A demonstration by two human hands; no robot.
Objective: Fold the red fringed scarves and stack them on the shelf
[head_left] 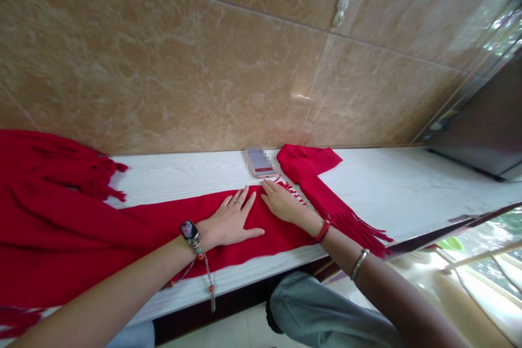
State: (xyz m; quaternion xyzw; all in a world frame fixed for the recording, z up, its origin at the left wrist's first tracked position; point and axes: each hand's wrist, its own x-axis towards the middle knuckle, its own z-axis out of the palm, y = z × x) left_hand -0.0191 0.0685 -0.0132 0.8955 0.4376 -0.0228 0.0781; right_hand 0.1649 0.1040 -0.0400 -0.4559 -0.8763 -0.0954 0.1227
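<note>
A red scarf (163, 223) lies spread along the white counter, flat in the middle and loosely heaped at the left. My left hand (231, 222) rests flat on it with fingers spread; a ring and a watch show on that side. Just to the right, my right hand (282, 204) lies flat near the scarf's fringed end, its fingers stretched out and pointing left. Beyond the fringe, another red piece of fringed scarf (314, 179) lies bent on the counter. Behind my hands, a phone (261, 163) sits close to the wall.
The white counter (387, 185) runs along a brown tiled wall (183, 65). A dark boxy object (481, 119) stands at its far right end. A small white fixture (340, 11) is on the wall. Below the front edge are my knee (310, 304) and a pale floor.
</note>
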